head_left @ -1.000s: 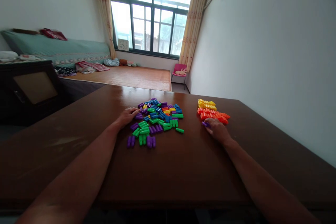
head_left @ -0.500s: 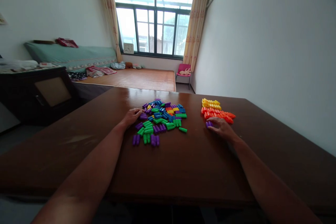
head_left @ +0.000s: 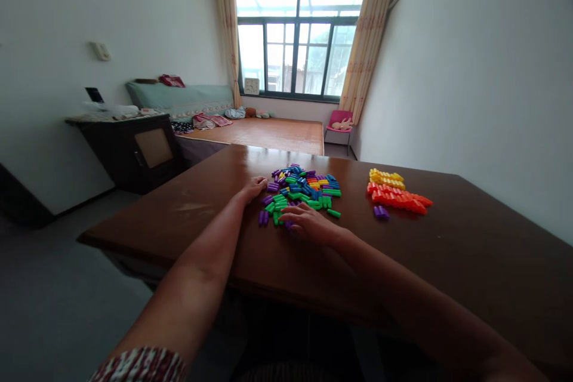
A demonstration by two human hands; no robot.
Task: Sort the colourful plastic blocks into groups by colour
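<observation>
A pile of small ribbed plastic blocks [head_left: 307, 188], mostly green, blue and purple, lies on the brown table. My left hand [head_left: 253, 188] rests at its left edge, fingers loosely stretched out by some purple blocks. Across the near side of the pile reaches my right hand [head_left: 308, 222], its fingers apart above a purple block [head_left: 287, 225] that they partly cover. On the right, yellow blocks [head_left: 387, 178] lie in rows behind orange blocks [head_left: 398, 198]. A separate purple block [head_left: 381, 212] sits just in front of the orange ones.
The glossy brown table [head_left: 197, 206] extends to both sides of the pile. Beyond it are a low bed [head_left: 277, 134], a dark cabinet [head_left: 129, 146] at the left and a pink chair [head_left: 340, 120] by the window. A white wall runs along the right.
My right hand has let go of the purple block beside the orange ones and moved left to the pile. The view has turned left; my left hand stays by the pile.
</observation>
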